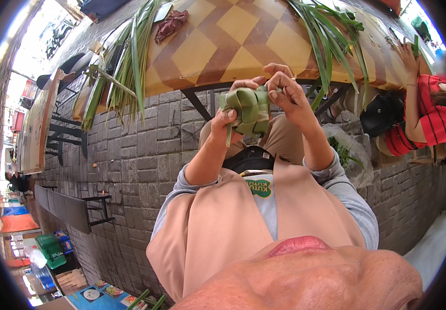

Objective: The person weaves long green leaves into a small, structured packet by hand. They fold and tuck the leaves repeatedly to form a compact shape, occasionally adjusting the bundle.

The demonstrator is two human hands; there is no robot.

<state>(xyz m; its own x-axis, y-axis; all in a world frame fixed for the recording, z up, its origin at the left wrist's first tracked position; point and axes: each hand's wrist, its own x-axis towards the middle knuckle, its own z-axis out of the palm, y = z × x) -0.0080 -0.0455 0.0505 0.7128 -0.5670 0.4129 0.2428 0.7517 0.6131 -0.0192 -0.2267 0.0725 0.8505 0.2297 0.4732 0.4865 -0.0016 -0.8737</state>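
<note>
A small pouch woven from green palm-leaf strips (252, 111) is held up in front of my lap, close to the near table edge. My left hand (224, 123) grips its left side, thumb in front and fingertips over the top. On the pouch's upper right, my right hand (291, 98) pinches its edge between thumb and forefinger, with the other fingers curled above. Which strip that pinch holds is too small to tell. A short leaf end hangs below the left thumb.
The table (238, 23) has a brown and yellow diamond pattern. Long palm leaves (130, 67) drape over its left side, and more leaves (326, 41) hang at right. A dark red cloth (171, 26) lies on top. A person in red (429, 113) sits at right; a bench (65, 209) stands left.
</note>
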